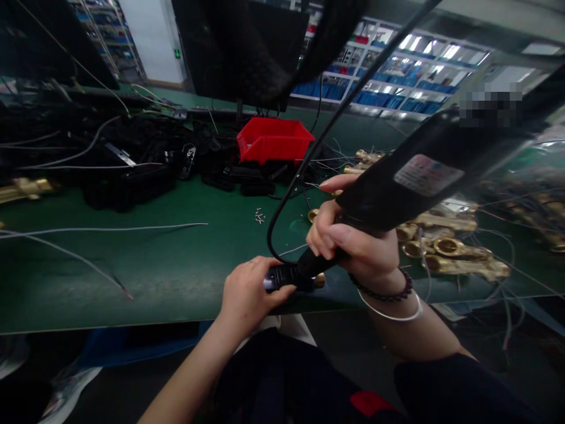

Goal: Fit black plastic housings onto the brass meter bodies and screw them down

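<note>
My right hand is wrapped round a black electric screwdriver with a pale label on its body. The tool slants down to the left, and its tip end reaches a small black plastic housing near the table's front edge. With thumb and fingers, my left hand grips the housing's left end. A bit of brass shows at the housing's right end. The exact contact between tip and housing is hidden by the tool's nose. A few small screws lie loose on the green table beyond my hands.
A red bin stands at the back among black plastic parts. Brass fittings with wires are piled on the right, and another brass fitting lies far left. The black cable loops beside my hands. Grey wires cross the left side.
</note>
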The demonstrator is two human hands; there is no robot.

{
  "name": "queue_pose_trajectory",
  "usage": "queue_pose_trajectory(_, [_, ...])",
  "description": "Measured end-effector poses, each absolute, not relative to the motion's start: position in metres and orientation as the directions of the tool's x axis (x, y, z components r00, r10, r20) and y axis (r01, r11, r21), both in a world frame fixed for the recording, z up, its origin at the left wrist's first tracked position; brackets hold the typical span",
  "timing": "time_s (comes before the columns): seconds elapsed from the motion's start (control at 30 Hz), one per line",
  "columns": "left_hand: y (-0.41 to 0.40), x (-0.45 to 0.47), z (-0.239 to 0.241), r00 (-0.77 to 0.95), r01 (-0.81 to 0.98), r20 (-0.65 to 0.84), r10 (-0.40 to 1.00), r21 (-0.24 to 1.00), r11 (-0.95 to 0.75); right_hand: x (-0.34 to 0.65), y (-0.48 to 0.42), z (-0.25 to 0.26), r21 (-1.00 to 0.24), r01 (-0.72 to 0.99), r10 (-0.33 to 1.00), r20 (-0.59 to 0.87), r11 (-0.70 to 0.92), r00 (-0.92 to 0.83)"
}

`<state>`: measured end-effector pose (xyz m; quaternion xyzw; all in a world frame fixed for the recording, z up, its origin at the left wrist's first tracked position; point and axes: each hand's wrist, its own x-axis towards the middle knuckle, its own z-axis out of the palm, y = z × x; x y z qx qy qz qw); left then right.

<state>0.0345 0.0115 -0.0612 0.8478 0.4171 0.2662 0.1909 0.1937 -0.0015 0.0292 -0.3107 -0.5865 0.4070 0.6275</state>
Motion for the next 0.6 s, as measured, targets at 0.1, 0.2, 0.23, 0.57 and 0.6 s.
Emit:
queue_pose_trajectory(0.1, [0.012,0.035,-0.060,0.510,0.615,0.261,0.820,0.556,-0.560,0.195,0.000,0.032,-0.869,-0.156,0.878,0.478,0.470,-0.014])
queue_pose_trajectory(0.2, [0.013,0.036,-0.058,0.510,0.607,0.226,0.830,0.589,-0.533,0.190,-0.003,0.041,-0.831,-0.200,0.850,0.526,0.519,0.020])
queue_pose_trajectory(0.23, [0.013,0.036,-0.058,0.512,0.606,0.215,0.831,0.596,-0.528,0.186,-0.004,0.044,-0.807,-0.220,0.832,0.553,0.549,0.049])
queue_pose_trajectory(0.57, [0.013,0.037,-0.059,0.522,0.664,0.147,0.840,0.549,-0.508,0.159,0.003,0.031,-0.832,-0.247,0.857,0.516,0.497,-0.012])
queue_pose_trajectory(0.6, [0.013,0.037,-0.059,0.524,0.658,0.160,0.836,0.547,-0.517,0.159,0.004,0.031,-0.833,-0.236,0.853,0.521,0.500,-0.033])
